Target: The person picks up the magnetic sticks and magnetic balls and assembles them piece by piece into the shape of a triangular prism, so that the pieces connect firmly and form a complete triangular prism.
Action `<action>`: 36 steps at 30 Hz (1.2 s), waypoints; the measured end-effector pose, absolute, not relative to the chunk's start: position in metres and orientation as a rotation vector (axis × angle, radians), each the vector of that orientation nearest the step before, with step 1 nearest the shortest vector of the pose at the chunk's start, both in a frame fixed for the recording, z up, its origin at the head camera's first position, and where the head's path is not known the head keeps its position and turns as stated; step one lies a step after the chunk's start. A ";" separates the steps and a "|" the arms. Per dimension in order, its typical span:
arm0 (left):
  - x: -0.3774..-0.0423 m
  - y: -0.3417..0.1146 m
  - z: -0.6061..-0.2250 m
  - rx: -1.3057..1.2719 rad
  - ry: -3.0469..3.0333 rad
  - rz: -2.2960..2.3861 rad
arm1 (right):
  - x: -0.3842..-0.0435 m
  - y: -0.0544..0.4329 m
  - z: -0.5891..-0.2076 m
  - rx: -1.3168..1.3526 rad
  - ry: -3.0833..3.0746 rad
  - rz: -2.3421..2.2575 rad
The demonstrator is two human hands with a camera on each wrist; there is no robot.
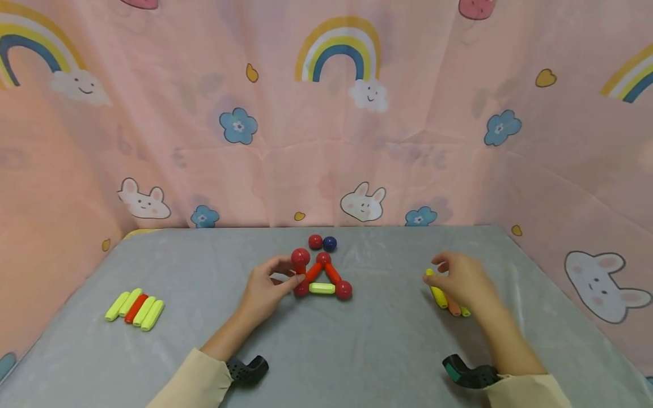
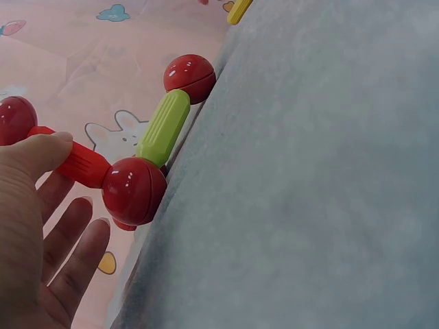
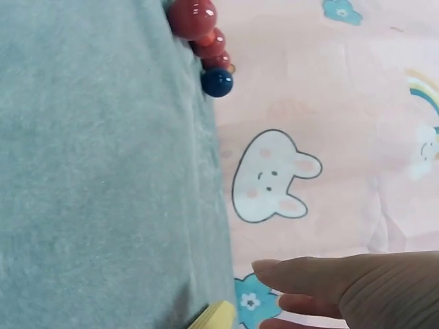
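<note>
A triangle of red balls and rods lies mid-table in the head view, its front side a lime rod (image 1: 322, 288) and its other two sides red rods. From its left corner ball an upright red rod (image 2: 86, 166) rises, topped by a red ball (image 1: 300, 256). My left hand (image 1: 269, 283) pinches that upright rod, thumb across it. My right hand (image 1: 461, 279) hovers at a small group of rods, thumb and fingers apart around the upper end of a yellow rod (image 1: 439, 296). Beside it, an orange rod (image 1: 453, 307) and a lime rod (image 1: 465, 311) are partly covered by the hand.
Behind the triangle sit a loose red ball (image 1: 315, 242) and a blue ball (image 1: 330, 244). At the left, several lime rods (image 1: 153, 315) lie in a row with one red rod (image 1: 136, 309). A pink printed curtain (image 1: 285, 170) borders the grey table (image 1: 367, 351).
</note>
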State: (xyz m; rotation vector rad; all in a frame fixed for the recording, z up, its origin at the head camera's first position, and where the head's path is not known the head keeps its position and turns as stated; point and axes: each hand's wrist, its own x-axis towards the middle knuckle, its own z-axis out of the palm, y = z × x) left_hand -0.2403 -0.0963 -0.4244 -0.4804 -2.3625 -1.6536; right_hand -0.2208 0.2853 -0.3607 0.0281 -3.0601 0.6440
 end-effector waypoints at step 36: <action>-0.242 -0.095 -0.418 -0.481 -2.267 -1.698 | -0.225 0.256 -0.380 0.301 -2.927 0.481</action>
